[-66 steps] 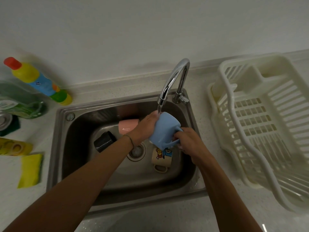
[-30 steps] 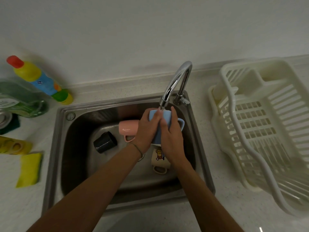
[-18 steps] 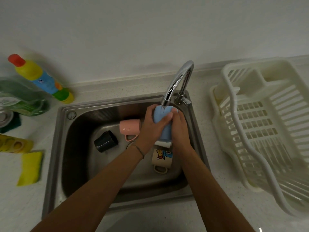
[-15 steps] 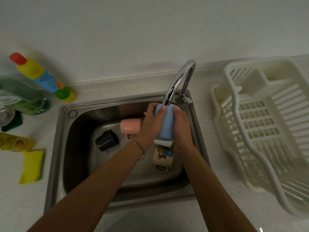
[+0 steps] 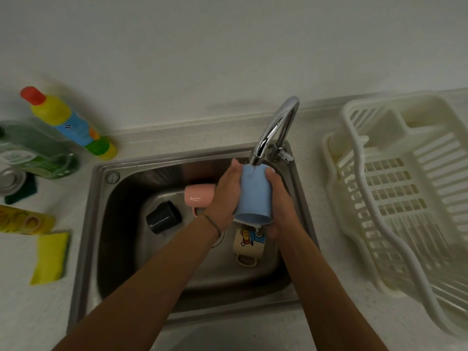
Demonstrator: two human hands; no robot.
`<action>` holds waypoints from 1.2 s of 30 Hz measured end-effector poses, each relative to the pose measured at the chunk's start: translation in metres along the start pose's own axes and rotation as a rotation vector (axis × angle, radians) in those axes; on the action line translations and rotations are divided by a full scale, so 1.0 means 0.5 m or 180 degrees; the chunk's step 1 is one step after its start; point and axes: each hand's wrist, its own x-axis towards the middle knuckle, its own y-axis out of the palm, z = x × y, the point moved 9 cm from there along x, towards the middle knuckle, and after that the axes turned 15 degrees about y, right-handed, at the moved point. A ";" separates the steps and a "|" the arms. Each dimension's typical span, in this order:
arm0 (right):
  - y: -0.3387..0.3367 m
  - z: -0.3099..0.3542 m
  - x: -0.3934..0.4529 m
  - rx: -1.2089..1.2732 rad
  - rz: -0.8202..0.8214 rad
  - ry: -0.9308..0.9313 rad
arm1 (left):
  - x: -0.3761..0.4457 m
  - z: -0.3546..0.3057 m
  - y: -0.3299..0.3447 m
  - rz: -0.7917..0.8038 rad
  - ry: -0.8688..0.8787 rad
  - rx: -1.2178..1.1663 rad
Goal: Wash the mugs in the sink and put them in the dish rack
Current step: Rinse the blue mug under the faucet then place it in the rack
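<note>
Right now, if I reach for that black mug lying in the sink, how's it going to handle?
The black mug lies on its side in the sink, so it may roll when nudged. It is probably rigid, and likely slippery if wet.

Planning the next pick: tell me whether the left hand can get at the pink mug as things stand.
Probably yes, once freed. The left hand grips the blue mug with the right hand; the pink mug lies uncovered just beside it on the sink floor.

- I see a plain white wall (image 5: 202, 46) behind, dimly and evenly lit.
- The speckled pale table (image 5: 33, 312) meets it at a low raised ledge (image 5: 177, 127).
</note>
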 end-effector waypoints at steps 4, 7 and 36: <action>-0.002 -0.006 -0.002 0.0341 0.0251 0.0163 | -0.015 0.000 0.025 0.0239 0.0141 0.0223; -0.002 -0.013 -0.007 0.0532 0.0437 0.0273 | -0.017 -0.016 0.037 0.0495 0.0529 0.0730; -0.010 0.046 -0.052 -0.0976 -0.0491 -0.0695 | -0.031 -0.004 0.011 0.0217 0.0038 0.0026</action>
